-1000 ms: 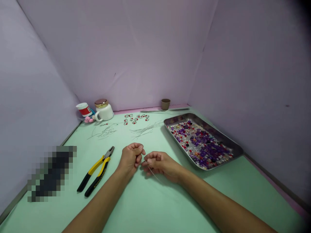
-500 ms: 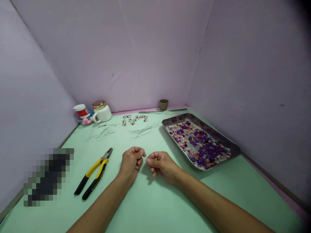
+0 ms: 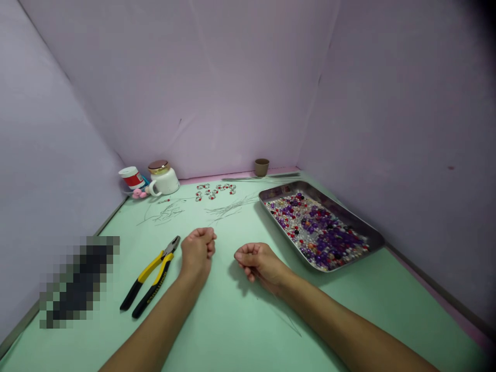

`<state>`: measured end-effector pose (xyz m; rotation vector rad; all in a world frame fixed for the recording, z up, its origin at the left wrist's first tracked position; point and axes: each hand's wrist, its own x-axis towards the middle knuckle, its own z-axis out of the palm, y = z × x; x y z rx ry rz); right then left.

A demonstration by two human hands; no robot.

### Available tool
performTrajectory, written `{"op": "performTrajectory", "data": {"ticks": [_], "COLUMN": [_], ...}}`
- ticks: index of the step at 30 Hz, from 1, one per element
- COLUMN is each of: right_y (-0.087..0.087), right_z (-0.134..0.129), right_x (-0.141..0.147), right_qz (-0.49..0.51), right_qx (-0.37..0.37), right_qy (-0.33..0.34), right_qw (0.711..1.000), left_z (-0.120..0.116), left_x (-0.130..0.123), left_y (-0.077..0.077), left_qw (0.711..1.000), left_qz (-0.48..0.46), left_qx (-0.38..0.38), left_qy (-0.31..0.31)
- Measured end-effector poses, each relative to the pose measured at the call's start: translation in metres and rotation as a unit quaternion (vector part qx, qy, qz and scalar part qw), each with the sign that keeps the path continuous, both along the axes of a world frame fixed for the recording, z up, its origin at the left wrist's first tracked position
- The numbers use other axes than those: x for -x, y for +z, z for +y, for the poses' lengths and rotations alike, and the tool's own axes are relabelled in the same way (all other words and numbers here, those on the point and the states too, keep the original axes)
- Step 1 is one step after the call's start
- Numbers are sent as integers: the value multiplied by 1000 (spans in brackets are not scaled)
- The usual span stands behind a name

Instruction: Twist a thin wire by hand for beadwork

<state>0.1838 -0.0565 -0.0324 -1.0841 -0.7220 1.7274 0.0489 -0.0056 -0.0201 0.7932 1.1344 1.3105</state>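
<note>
My left hand [image 3: 197, 250] is closed in a pinch, just right of the pliers; whatever its fingertips hold is too small to make out. Thumb and fingers of my right hand [image 3: 256, 261] are pressed together, between the pliers and the bead tray. A thin wire [image 3: 289, 319] trails out from under this hand and runs beside the forearm. The yellow-and-black pliers [image 3: 153, 276] lie with handles apart on the green tabletop [image 3: 220, 330]. Purple, red and white beads fill much of the metal tray [image 3: 271, 194] at right.
Cut wires [image 3: 232, 207] lie in the middle, with another loose wire pile [image 3: 168, 213] farther left. Small red-beaded wire pieces [image 3: 212, 194] sit behind them. A white mug [image 3: 166, 182], a white-and-red tub [image 3: 132, 178] and a brown cup [image 3: 261, 167] stand at the back.
My left hand has moved left and slightly away from me, widening the gap between the hands. The right hand is nearly still. The thin wire beside the right forearm now shows.
</note>
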Motion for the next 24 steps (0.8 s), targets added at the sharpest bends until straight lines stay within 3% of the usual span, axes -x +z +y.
{"op": "performTrajectory", "data": {"ticks": [4, 10, 15, 21, 24], "right_y": [-1, 1, -1, -3, -2], "right_z": [0, 0, 1, 4, 4], "right_x": [-1, -1, -2, -8, -8], "right_qz": [20, 21, 22, 57, 50], "right_qx": [-10, -17, -6, 1, 6], "right_qy": [-31, -42, -7, 32, 52], "right_qw": [999, 999, 1000, 998, 997], "left_z": [10, -3, -8, -9, -12], "left_x": [10, 0, -5, -7, -9], "left_y": [4, 2, 0, 0, -2], "left_qw": [1000, 994, 984, 976, 978], "left_qz": [7, 51, 10, -37, -34], "left_qx": [-10, 11, 25, 27, 25], "left_qy": [15, -93, -177, -215, -204]}}
